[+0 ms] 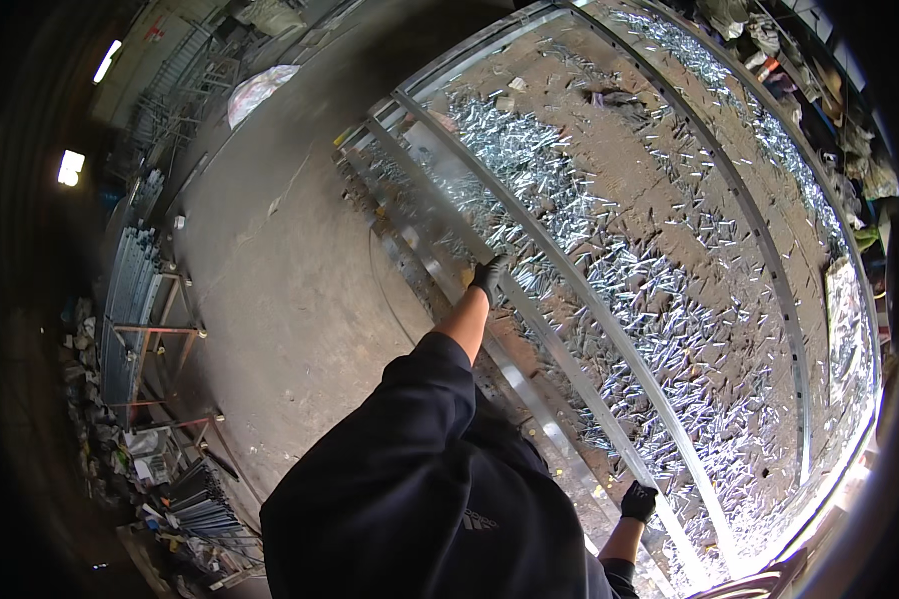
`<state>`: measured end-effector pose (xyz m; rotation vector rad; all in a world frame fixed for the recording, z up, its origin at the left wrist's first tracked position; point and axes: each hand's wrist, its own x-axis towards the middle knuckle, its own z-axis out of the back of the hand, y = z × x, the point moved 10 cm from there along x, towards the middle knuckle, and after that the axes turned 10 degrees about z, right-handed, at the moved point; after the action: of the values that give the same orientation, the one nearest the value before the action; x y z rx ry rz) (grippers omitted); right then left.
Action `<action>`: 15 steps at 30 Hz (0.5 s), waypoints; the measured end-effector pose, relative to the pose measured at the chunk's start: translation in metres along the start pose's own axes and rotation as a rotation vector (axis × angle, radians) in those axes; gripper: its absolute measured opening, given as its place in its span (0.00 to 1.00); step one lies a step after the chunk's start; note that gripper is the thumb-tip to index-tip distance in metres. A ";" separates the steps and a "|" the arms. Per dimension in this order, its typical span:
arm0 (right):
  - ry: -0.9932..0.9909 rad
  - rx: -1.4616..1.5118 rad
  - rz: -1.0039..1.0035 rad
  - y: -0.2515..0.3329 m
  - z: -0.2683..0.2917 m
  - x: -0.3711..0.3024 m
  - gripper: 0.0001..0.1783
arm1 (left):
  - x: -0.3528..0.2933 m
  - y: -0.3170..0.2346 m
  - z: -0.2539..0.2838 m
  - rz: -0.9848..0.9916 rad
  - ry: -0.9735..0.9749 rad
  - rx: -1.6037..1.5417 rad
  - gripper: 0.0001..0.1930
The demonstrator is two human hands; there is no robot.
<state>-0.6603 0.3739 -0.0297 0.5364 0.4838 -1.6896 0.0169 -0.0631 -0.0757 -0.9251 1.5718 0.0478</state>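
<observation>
A long, straight grey metal bar [569, 367] runs from the upper left to the lower right in front of me. My left hand [489, 278], in a dark glove, is closed around it near the middle of the picture. Farther down the same bar, my right hand [639, 502], gloved in black, is closed at its near side; the fingers are partly hidden. Just beyond lies a second parallel metal bar [609, 324], touched by neither hand. Closer to my body is a flat metal rail [519, 384] of the large frame.
Many short shiny metal pieces [659, 339] lie scattered over the floor inside the frame. A curved-looking dark rail [754, 215] crosses the far side. At left stands a rack with bundled metal lengths [130, 299]. A white sack [258, 92] rests on the concrete floor [280, 280].
</observation>
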 end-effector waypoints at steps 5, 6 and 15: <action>-0.198 -0.233 -0.028 -0.006 0.025 0.027 0.22 | -0.040 -0.015 -0.041 -0.094 0.050 -0.044 0.32; -0.209 -0.207 -0.019 -0.001 0.031 0.023 0.21 | -0.046 -0.011 -0.042 -0.074 0.001 -0.034 0.37; -0.085 -0.436 0.095 0.047 0.059 0.019 0.15 | -0.089 0.012 -0.046 -0.032 0.167 0.044 0.52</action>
<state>-0.6223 0.3159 0.0051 0.1665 0.7291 -1.4520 -0.0342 -0.0324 0.0056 -0.9389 1.7051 -0.0883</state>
